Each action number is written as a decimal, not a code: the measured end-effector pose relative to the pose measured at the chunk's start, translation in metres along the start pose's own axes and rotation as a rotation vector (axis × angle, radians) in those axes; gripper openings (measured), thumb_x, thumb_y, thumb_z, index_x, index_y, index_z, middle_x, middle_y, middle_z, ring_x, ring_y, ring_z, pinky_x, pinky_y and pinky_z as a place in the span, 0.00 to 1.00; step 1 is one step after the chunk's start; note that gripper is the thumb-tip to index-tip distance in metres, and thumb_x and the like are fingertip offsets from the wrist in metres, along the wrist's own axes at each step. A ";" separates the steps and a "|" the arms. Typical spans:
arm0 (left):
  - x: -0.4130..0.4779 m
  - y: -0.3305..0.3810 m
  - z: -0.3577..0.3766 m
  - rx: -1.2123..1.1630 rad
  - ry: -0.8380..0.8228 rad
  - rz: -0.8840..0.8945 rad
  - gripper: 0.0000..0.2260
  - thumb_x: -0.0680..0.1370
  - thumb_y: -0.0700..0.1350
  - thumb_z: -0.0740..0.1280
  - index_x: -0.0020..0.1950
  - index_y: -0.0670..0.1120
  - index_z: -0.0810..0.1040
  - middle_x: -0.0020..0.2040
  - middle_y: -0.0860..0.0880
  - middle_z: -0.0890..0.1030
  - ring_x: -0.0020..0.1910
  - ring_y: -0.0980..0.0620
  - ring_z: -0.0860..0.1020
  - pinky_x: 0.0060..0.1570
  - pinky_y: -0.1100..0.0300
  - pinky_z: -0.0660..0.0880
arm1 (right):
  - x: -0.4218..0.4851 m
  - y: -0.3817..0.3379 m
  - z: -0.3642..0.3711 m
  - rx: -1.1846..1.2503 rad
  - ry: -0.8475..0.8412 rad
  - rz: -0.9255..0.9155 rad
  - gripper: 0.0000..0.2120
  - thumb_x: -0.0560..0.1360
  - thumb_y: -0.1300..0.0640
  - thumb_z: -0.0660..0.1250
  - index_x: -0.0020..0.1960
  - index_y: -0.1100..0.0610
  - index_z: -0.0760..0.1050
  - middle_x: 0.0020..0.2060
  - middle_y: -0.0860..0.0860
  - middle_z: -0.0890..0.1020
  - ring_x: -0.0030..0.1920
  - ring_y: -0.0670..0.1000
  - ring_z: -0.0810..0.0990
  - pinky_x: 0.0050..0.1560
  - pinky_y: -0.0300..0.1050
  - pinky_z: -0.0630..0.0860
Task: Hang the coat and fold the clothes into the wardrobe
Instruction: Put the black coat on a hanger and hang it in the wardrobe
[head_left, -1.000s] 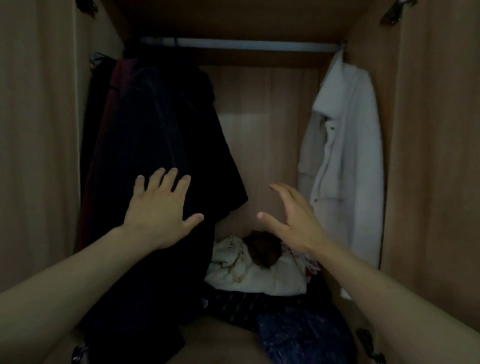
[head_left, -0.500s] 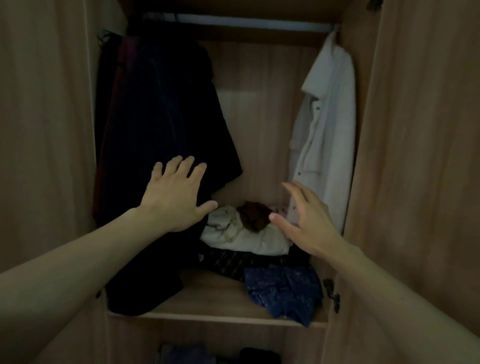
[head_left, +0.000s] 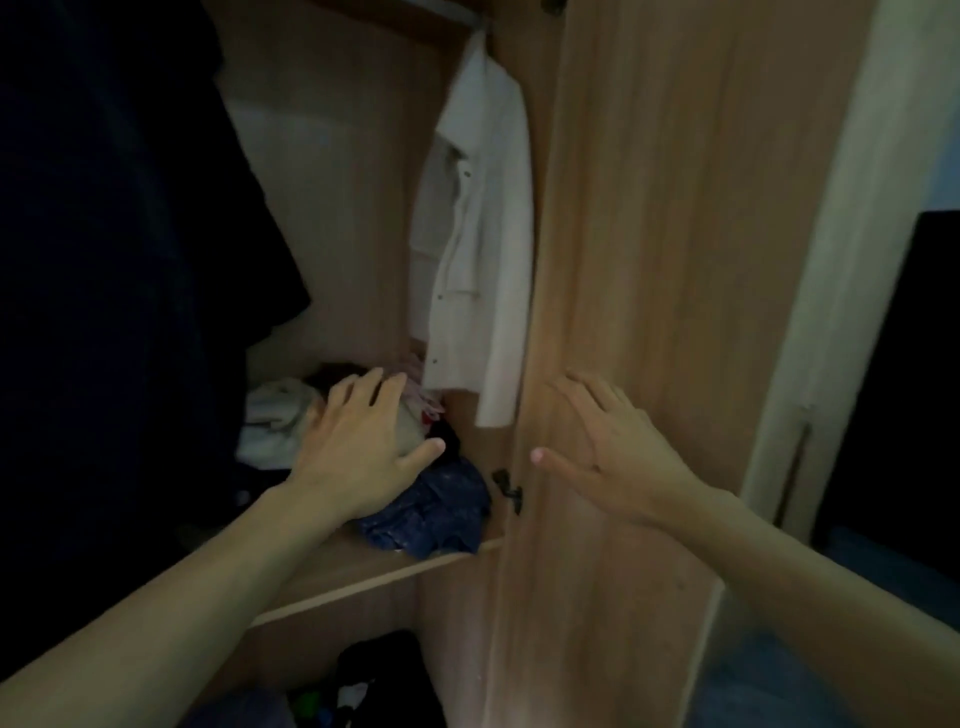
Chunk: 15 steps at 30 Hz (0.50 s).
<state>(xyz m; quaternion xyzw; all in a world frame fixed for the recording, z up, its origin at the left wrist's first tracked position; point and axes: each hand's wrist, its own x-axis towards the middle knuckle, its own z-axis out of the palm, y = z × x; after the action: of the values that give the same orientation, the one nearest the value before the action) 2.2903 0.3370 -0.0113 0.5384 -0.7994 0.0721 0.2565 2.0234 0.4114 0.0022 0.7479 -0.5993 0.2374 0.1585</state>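
Note:
A dark coat (head_left: 130, 260) hangs at the left inside the open wardrobe, and a white jacket (head_left: 475, 249) hangs at the right. On the shelf (head_left: 374, 577) lie a white garment (head_left: 275, 421) and a blue patterned one (head_left: 436, 514) in a loose pile. My left hand (head_left: 363, 452) hovers open over that pile, fingers spread, holding nothing. My right hand (head_left: 613, 447) is open in front of the inner face of the wardrobe's right door (head_left: 675, 260); whether it touches the wood I cannot tell.
A black hinge (head_left: 506, 486) sits on the door's inner edge between my hands. Below the shelf, a lower compartment holds dark clothes (head_left: 374, 675). A pale wall strip (head_left: 841, 234) and a dark object (head_left: 904, 389) stand to the right of the door.
The view has swung right and down. My left hand moved off the dark coat to above the folded pile. My right hand moved from inside the wardrobe to the right door.

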 end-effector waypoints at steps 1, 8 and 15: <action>-0.002 0.010 0.007 -0.008 -0.021 0.024 0.41 0.74 0.73 0.55 0.81 0.51 0.52 0.81 0.49 0.54 0.78 0.44 0.53 0.75 0.43 0.55 | -0.014 0.006 -0.005 -0.026 -0.026 0.016 0.39 0.74 0.29 0.55 0.79 0.48 0.51 0.77 0.50 0.58 0.75 0.53 0.59 0.69 0.59 0.66; -0.015 0.115 0.025 -0.073 -0.066 0.288 0.39 0.76 0.72 0.55 0.80 0.50 0.55 0.80 0.48 0.57 0.78 0.46 0.55 0.75 0.44 0.57 | -0.123 0.058 -0.070 -0.136 -0.062 0.197 0.38 0.75 0.30 0.57 0.79 0.46 0.50 0.78 0.48 0.55 0.77 0.49 0.56 0.74 0.48 0.59; -0.041 0.263 0.026 -0.151 -0.087 0.498 0.39 0.72 0.74 0.54 0.77 0.52 0.62 0.78 0.49 0.62 0.76 0.46 0.60 0.72 0.47 0.62 | -0.256 0.118 -0.143 -0.217 -0.009 0.448 0.37 0.75 0.33 0.60 0.78 0.46 0.53 0.78 0.48 0.57 0.77 0.51 0.55 0.73 0.55 0.63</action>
<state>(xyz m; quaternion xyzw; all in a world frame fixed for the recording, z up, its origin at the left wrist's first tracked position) 2.0573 0.4687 -0.0114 0.3070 -0.9208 0.0497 0.2356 1.8418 0.6687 -0.0230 0.5759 -0.7729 0.1974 0.1789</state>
